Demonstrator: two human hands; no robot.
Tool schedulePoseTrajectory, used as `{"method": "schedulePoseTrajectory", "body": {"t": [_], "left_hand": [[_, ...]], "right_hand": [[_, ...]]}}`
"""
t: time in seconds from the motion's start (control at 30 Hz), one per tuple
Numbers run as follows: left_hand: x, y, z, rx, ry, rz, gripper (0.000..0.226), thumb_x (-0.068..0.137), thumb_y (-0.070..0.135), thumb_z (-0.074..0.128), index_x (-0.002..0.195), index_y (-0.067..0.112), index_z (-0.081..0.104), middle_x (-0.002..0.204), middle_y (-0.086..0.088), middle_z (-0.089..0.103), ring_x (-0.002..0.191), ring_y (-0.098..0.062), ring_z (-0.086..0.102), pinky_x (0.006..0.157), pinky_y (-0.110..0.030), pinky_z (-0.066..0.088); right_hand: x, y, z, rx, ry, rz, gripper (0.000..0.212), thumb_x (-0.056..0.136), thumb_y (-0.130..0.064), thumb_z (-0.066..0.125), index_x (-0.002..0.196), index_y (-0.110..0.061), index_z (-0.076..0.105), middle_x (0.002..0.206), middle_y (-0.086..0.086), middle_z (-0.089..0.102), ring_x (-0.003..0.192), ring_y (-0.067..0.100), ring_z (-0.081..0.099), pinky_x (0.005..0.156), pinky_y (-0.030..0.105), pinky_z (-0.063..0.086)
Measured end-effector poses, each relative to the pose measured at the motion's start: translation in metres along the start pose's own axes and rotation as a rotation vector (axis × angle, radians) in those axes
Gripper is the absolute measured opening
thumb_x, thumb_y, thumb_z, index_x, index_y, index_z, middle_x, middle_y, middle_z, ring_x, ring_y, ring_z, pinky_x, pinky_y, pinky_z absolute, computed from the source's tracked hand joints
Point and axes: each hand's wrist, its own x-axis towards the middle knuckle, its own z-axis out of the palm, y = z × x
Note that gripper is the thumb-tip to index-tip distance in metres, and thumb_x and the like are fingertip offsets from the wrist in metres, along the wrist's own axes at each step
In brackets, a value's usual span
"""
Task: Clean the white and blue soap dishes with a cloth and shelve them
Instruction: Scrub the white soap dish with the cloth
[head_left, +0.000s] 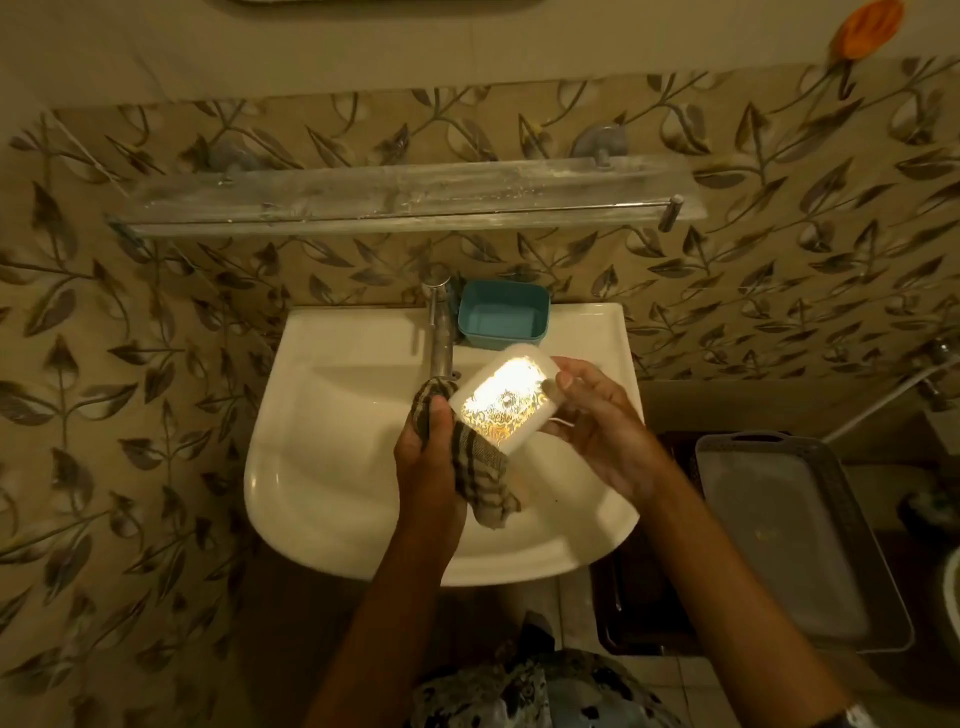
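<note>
Glossy sink, checked cloth, rounded dish

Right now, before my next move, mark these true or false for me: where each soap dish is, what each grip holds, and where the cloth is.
1. The right hand holds the white soap dish over the sink. True.
2. The blue soap dish stands on the glass shelf. False: it sits on the sink's back ledge beside the tap, below the shelf.
3. The left hand grips the checked cloth. True.
4. The cloth hangs over the tap. False: it is in the left hand, against the white dish.
</note>
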Motion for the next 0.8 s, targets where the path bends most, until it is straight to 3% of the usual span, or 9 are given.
{"method": "schedulePoseTrajectory", "body": {"t": [0.13, 0.3, 0.47, 0.63, 0.8], "left_hand": [[-0.009, -0.007, 0.015, 0.002, 0.032, 0.086, 0.023, 0.097, 0.035, 0.042, 0.112, 0.026, 0.057, 0.116, -0.008, 0.065, 0.105, -0.024, 0.065, 0.089, -0.046, 0.054], [-0.02, -0.027, 0.011, 0.396, 0.022, 0.284, 0.031, 0.1, 0.031, 0.034, 0.13, 0.024, 0.042, 0.12, 0.006, 0.055, 0.112, -0.013, 0.056, 0.086, -0.02, 0.048], [-0.03, -0.034, 0.005, 0.468, -0.025, 0.329, 0.059, 0.089, 0.043, 0.029, 0.144, 0.023, 0.031, 0.128, 0.014, 0.045, 0.105, 0.02, 0.044, 0.08, 0.004, 0.036], [-0.02, -0.021, -0.002, 0.469, -0.033, 0.346, 0.042, 0.102, 0.023, 0.031, 0.142, 0.016, 0.035, 0.125, 0.0, 0.055, 0.108, -0.003, 0.056, 0.077, -0.002, 0.046], [-0.001, 0.011, 0.002, 0.563, -0.021, 0.401, 0.04, 0.102, 0.024, 0.032, 0.141, 0.02, 0.037, 0.111, 0.004, 0.059, 0.087, 0.004, 0.061, 0.07, -0.008, 0.051]], "right_hand": [[-0.001, 0.026, 0.035, 0.172, 0.098, -0.022, 0.06, 0.079, -0.022, 0.067, 0.134, -0.018, 0.045, 0.122, 0.012, 0.065, 0.109, 0.026, 0.066, 0.082, 0.038, 0.058], [0.004, 0.016, 0.044, 0.084, 0.213, -0.154, 0.052, 0.084, -0.031, 0.061, 0.135, -0.024, 0.049, 0.128, 0.01, 0.061, 0.114, 0.024, 0.062, 0.091, 0.042, 0.055], [0.002, 0.026, 0.047, -0.084, 0.205, -0.18, 0.04, 0.095, -0.017, 0.054, 0.127, -0.041, 0.053, 0.125, 0.002, 0.064, 0.113, 0.023, 0.063, 0.094, 0.048, 0.053], [-0.006, 0.027, 0.047, -0.31, 0.093, -0.205, 0.039, 0.095, -0.017, 0.053, 0.128, -0.038, 0.054, 0.125, 0.004, 0.065, 0.107, 0.02, 0.066, 0.087, 0.037, 0.057], [-0.011, 0.028, 0.044, -0.286, -0.024, -0.128, 0.036, 0.094, -0.018, 0.052, 0.123, -0.038, 0.061, 0.118, 0.006, 0.068, 0.104, 0.024, 0.068, 0.083, 0.037, 0.057]]}}
